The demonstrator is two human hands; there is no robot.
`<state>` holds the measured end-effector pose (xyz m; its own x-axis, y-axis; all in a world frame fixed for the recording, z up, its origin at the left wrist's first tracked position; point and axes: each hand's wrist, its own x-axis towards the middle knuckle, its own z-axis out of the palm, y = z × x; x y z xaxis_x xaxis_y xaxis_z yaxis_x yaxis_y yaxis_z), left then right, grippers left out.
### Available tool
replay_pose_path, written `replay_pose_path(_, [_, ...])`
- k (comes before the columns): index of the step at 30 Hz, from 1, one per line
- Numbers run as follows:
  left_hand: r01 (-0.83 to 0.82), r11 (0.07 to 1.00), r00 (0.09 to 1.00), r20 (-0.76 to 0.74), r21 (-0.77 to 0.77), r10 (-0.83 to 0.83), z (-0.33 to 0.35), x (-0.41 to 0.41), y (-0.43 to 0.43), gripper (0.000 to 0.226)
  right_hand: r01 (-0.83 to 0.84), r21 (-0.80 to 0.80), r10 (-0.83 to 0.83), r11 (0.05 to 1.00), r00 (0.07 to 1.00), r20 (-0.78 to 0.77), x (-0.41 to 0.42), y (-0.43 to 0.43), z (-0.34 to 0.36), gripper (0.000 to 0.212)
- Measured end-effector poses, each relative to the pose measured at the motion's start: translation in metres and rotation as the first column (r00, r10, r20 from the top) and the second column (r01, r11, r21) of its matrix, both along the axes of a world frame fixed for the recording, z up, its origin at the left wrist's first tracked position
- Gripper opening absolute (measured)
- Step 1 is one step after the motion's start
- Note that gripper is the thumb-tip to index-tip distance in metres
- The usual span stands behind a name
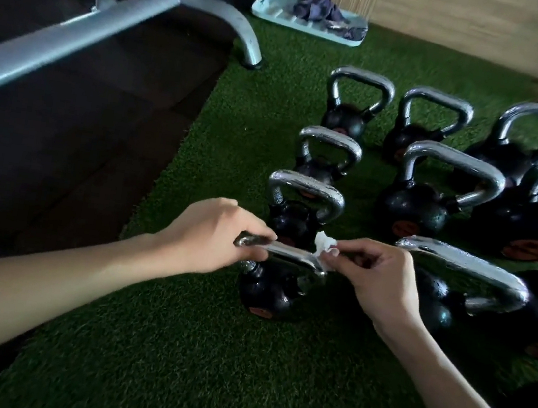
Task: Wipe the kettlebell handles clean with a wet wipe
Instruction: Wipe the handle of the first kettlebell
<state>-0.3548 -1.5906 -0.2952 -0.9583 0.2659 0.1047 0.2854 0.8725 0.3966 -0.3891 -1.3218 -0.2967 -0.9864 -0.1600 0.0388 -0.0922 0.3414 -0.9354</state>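
A small black kettlebell with a chrome handle stands nearest me on green turf. My left hand grips the handle's left end. My right hand pinches a crumpled white wet wipe against the handle's right end. Several more black kettlebells with chrome handles stand behind and to the right, such as one just behind and a larger one further right.
A grey metal bench frame stands over dark rubber flooring at the left. A pale blue tray holding a purple cloth lies at the back by a wooden wall. Green turf spreads in front of me.
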Motion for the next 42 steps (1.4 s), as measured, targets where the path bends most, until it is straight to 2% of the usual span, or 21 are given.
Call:
replay_pose_path(2, [-0.056,0.976,0.996,0.078,0.211,0.040,-0.002,0.002,-0.004,0.035,-0.013,0.001,0.013,1.000,1.000,-0.007,0.002,-0.004,0.002,0.014])
replay_pose_path(4, [-0.104,0.938,0.994,0.075,0.331,0.084,0.000,0.003,-0.004,0.034,-0.047,0.032,0.048,0.998,0.998,-0.028,0.002,-0.007,0.005,0.013])
replay_pose_path(7, [-0.107,0.957,0.993,-0.016,0.271,0.115,0.003,0.007,-0.004,0.042,-0.105,0.062,0.111,0.993,0.990,-0.092,0.000,-0.012,0.012,0.013])
replay_pose_path(10, [-0.136,0.971,0.990,0.062,0.197,0.126,-0.006,0.011,-0.012,0.050,-0.194,0.210,0.231,0.958,0.959,-0.165,0.003,-0.024,0.022,0.014])
replay_pose_path(12, [-0.183,0.948,0.979,0.139,0.261,0.151,-0.015,0.014,-0.018,0.050,-0.230,0.300,0.296,0.926,0.935,-0.194,0.007,-0.034,0.025,0.016])
replay_pose_path(15, [-0.194,0.872,0.979,0.137,0.450,0.148,-0.016,0.018,-0.018,0.044,-0.230,0.350,0.319,0.908,0.921,-0.224,0.005,-0.044,0.026,0.015])
replay_pose_path(17, [-0.177,0.825,0.984,0.128,0.537,0.127,-0.014,0.019,-0.014,0.041,-0.233,0.316,0.316,0.920,0.918,-0.241,0.003,-0.048,0.026,0.018])
replay_pose_path(22, [-0.135,0.795,0.989,0.130,0.592,0.071,-0.010,0.018,0.005,0.034,-0.210,0.252,0.257,0.945,0.951,-0.171,0.002,-0.051,0.019,0.045])
replay_pose_path(23, [-0.105,0.809,0.992,0.113,0.578,0.048,-0.008,0.017,0.007,0.034,-0.192,0.260,0.239,0.946,0.957,-0.163,0.000,-0.046,0.018,0.051])
replay_pose_path(25, [-0.019,0.899,1.000,0.014,0.437,0.015,-0.006,0.013,0.010,0.032,-0.183,0.347,0.246,0.920,0.958,-0.147,-0.003,-0.031,0.020,0.057])
replay_pose_path(27, [0.007,0.969,0.997,-0.082,0.246,0.014,-0.001,0.006,0.012,0.027,-0.219,0.459,0.301,0.861,0.947,-0.114,-0.005,-0.017,0.026,0.048])
replay_pose_path(29, [0.008,0.989,0.988,-0.155,0.147,0.015,0.003,0.001,0.015,0.027,-0.242,0.493,0.329,0.836,0.940,-0.095,-0.006,-0.010,0.028,0.033])
replay_pose_path(32, [0.104,0.988,0.974,-0.211,0.113,-0.079,0.010,-0.005,0.021,0.029,-0.210,0.480,0.294,0.852,0.950,-0.105,-0.009,-0.010,0.025,0.023])
replay_pose_path(36, [0.251,0.967,0.958,-0.153,0.041,-0.242,0.020,-0.008,0.023,0.032,-0.209,0.489,0.294,0.847,0.950,-0.103,-0.011,-0.008,0.018,0.029])
replay_pose_path(39, [0.188,0.982,0.973,-0.136,-0.005,-0.187,0.020,-0.012,0.005,0.027,-0.211,0.539,0.321,0.816,0.940,-0.119,-0.012,-0.005,0.010,0.032])
replay_pose_path(42, [0.097,0.988,0.992,-0.087,0.123,-0.087,0.011,-0.009,-0.013,0.024,-0.226,0.602,0.360,0.766,0.927,-0.110,-0.014,0.002,0.011,0.026])
